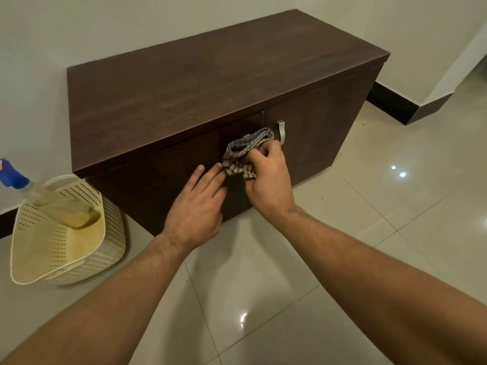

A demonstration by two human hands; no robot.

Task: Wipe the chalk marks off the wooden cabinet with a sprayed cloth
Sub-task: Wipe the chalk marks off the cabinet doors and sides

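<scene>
Pale floor tiles (303,259) surround the wooden cabinet (210,83); right hand (266,177) grip bunches checked cloth (243,154) at its door, left hand (196,204) flat-fingered; no chalk marks visible, wiping seemingly almost finished.

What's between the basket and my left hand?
Only bare floor tile and the cabinet's lower corner separate the basket from the left hand, per the head view.

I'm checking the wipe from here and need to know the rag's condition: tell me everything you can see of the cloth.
The cloth is a checked woven rag in blue, brown and pale stripes, bunched into a crumpled wad rather than spread flat. The right hand grips it from the near side, fingers curled into its folds, and the left hand touches its lower left edge with its fingertips. It sits against the front of the dark wooden cabinet, near the seam between the doors, partly covering a metal handle. Whether it is damp cannot be told.
</scene>
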